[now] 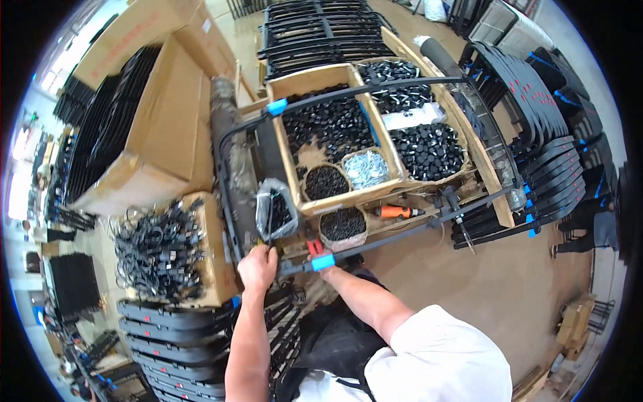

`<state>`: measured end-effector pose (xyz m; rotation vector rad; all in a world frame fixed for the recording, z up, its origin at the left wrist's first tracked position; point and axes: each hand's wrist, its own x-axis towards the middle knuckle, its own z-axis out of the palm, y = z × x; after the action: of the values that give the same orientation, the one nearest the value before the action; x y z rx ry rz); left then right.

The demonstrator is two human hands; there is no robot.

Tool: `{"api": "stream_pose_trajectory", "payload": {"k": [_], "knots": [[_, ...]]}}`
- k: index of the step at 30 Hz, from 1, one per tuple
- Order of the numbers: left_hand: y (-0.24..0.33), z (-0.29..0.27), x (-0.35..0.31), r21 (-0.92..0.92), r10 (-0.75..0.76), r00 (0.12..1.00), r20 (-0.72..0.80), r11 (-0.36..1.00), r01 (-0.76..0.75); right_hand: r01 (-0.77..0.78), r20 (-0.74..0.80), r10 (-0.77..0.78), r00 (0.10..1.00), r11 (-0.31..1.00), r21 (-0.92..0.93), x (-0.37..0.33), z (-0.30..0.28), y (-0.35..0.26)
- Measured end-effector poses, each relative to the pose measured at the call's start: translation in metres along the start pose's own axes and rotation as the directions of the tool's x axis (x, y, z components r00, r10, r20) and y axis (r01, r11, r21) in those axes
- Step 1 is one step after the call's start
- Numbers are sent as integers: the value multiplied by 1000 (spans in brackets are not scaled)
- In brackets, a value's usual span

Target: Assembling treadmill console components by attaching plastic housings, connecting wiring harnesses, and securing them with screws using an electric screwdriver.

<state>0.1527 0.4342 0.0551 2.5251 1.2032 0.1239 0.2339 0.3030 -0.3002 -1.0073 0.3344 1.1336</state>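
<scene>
A black tubular frame [375, 245] with blue wrapped patches lies across a workbench. My left hand [257, 268] is closed at the frame's near left corner, around a thin dark-shafted tool [270, 218] with a yellowish part by the fingers. Its kind is unclear. Just beyond stands a clear plastic bag [284, 224] of small black parts. My right hand [327, 269] reaches to the near bar at a blue patch [323, 262], which partly hides its fingers. A red object [313, 246] is at those fingertips; whether they grip it does not show.
Wooden trays [348, 201] hold black caps, silver screws and black fasteners. A round tub [343, 225] of small black pieces and an orange-and-black power tool [398, 212] lie nearer. Left are a carton [181, 114] and a box of black straps [161, 251]. Stacked frames [556, 174] stand right.
</scene>
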Motion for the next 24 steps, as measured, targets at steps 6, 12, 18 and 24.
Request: {"api": "stream_pose_trajectory", "payload": {"k": [6, 12, 18, 24], "knots": [[44, -20, 56, -323, -319, 929, -188, 913, 248, 173, 231, 113, 966, 380, -909, -66, 6, -96], [226, 11, 181, -236, 310, 933, -182, 908, -347, 273, 322, 305, 896, 193, -942, -182, -25, -284], [375, 142, 352, -107, 636, 770, -41, 764, -636, -181, -211, -24, 977, 425, -887, -280, -116, -360], [418, 214, 417, 269, 473, 814, 337, 781, -564, -370, -558, -186, 809, 577, -729, -358, -160, -327]]}}
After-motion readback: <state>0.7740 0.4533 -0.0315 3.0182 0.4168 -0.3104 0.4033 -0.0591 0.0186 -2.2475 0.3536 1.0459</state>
